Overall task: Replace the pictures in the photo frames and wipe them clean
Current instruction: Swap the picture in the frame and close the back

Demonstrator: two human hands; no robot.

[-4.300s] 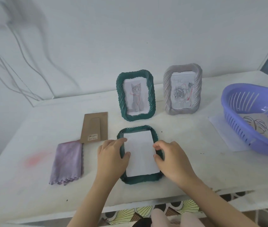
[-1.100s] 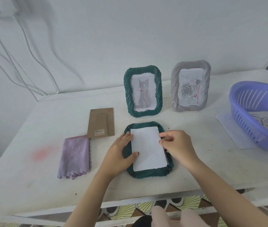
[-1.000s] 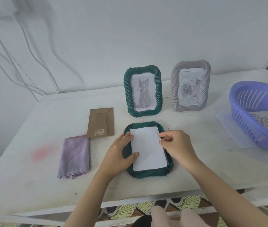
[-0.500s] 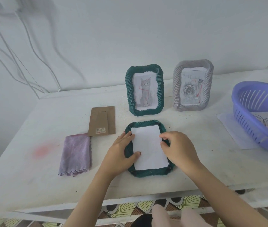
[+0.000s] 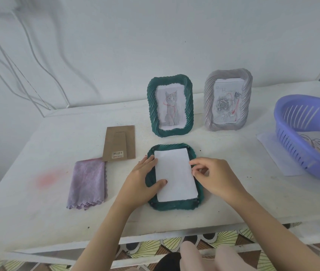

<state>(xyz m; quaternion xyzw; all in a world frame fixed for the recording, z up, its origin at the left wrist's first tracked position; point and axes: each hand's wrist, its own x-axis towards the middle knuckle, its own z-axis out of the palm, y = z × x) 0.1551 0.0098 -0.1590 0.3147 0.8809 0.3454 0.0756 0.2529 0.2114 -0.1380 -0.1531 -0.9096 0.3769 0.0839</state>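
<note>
Cloth [image 5: 85,184] lies at 9 o'clock of the face-down frame [image 5: 174,205], near the table's [image 5: 233,202] front edge. Left hand [image 5: 142,180] flat, fingers straight, thumb pressing the paper [image 5: 174,176]. Right hand [image 5: 217,178] curled, pinching the paper's 3 o'clock edge. Bare tabletop runs toward the basket [image 5: 296,149].

Matt white paper [image 5: 175,175], ribbed green frame [image 5: 173,205]

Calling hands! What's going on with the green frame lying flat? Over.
Left hand flat on face-down green frame, thumb on white paper. Right hand pinches paper's right edge. Brown backing board off, lying beside purple cloth. Nothing blocking.
</note>
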